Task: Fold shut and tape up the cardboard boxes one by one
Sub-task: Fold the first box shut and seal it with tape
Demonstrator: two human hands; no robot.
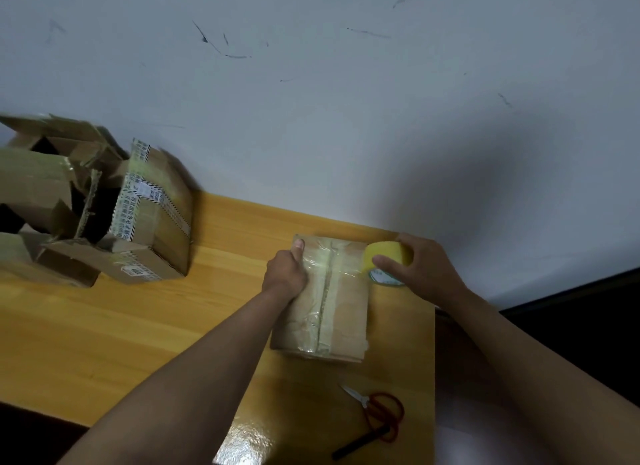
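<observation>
Red-handled scissors (377,417) lie nearest, blades shut, with a dark pen-like stick (360,443) touching them, both well back from either hand along the right edge of the wooden table (138,326). Ahead of them sits the small cardboard box (325,298), its flaps folded shut and a strip of clear tape running down the centre seam. The left hand (285,272) presses on the box's left part, fingers curled under and thumb stretched toward the far corner, holding it down rather than grasping it. Just right of those fingers, across the seam, the right hand (419,267) grips a yellowish tape roll (386,260) at the box's right edge, thumb on its near face. I judge this box nearly finished: a crosswise strip seems to be going on, and it will need cutting. Far to the left of the left hand stands a heap of other boxes (86,205), at least one with torn flaps gaping open, so most of the work looks undone. Open tabletop lies between the left forearm and that heap; the right hand works close to the wall and the table's right edge, with little spare room.
</observation>
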